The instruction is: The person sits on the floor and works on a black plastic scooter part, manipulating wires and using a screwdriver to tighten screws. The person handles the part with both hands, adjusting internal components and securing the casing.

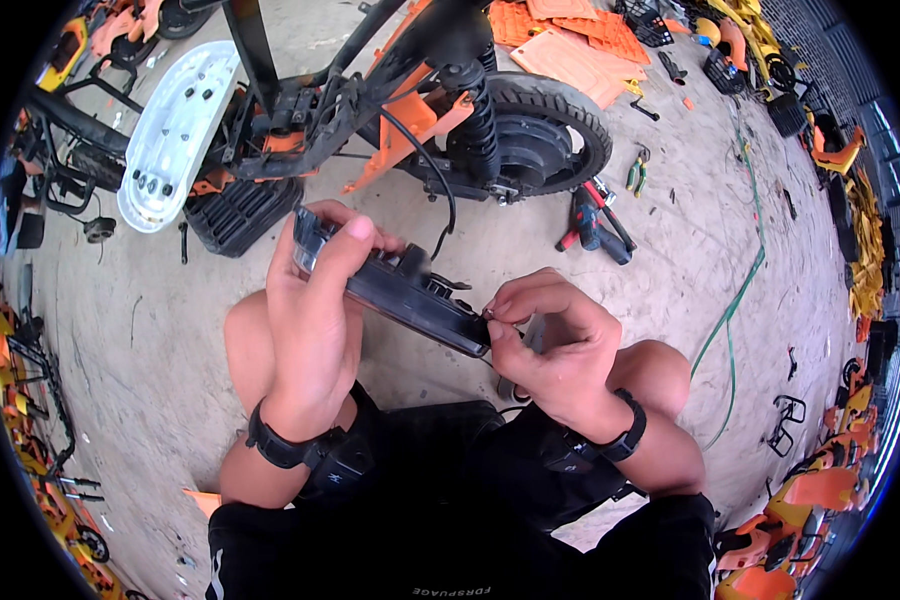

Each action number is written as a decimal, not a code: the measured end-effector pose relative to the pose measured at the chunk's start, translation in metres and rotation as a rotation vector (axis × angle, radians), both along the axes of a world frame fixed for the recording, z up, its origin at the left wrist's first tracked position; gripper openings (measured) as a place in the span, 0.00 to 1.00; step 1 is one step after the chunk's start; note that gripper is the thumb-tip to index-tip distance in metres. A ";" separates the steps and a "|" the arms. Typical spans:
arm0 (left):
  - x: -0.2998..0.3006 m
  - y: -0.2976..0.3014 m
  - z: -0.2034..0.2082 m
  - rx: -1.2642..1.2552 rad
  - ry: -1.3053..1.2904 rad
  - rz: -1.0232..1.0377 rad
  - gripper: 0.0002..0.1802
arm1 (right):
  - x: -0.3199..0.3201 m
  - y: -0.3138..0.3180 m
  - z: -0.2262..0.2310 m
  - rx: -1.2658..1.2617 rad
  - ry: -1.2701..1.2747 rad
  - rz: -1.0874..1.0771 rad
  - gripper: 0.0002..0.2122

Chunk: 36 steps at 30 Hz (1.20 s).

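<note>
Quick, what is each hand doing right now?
Left hand: closed around the long black box, holding it up.
Right hand: fingertips pinched at the box's near end; what they pinch is too small to tell.

The left hand sits centre-left of the frame, fingers curled and thumb raised. The right hand, right of centre, pinches with thumb and forefinger.

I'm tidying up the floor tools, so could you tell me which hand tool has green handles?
The small pliers with green handles, lying alone right of the black scooter wheel; the bigger tools with red and black grips lie nearer the wheel.
</note>
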State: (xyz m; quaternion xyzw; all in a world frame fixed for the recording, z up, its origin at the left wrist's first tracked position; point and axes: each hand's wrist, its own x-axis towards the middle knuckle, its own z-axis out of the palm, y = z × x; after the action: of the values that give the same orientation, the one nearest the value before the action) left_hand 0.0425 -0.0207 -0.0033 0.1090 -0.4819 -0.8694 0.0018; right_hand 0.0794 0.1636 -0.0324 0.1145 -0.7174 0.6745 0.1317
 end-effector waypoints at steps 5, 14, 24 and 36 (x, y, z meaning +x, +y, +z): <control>-0.003 -0.003 -0.005 -0.005 -0.076 -0.052 0.11 | -0.002 0.005 0.003 -0.189 -0.085 0.012 0.10; 0.001 0.000 -0.008 0.088 -0.023 0.054 0.18 | -0.018 0.016 0.011 -0.526 -0.374 -0.040 0.11; 0.007 0.023 -0.016 0.254 -0.134 -0.093 0.20 | -0.032 0.011 0.020 -0.752 -0.521 -0.179 0.12; 0.017 0.006 -0.002 0.161 -0.327 -1.057 0.36 | -0.035 0.033 0.033 -0.680 -0.419 -0.020 0.11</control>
State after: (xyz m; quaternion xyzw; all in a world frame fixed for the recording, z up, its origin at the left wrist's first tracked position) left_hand 0.0597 -0.0150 -0.0051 -0.0142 -0.3969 -0.7581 -0.5173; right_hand 0.0444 0.1967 0.0010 -0.0827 -0.4656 0.8809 0.0195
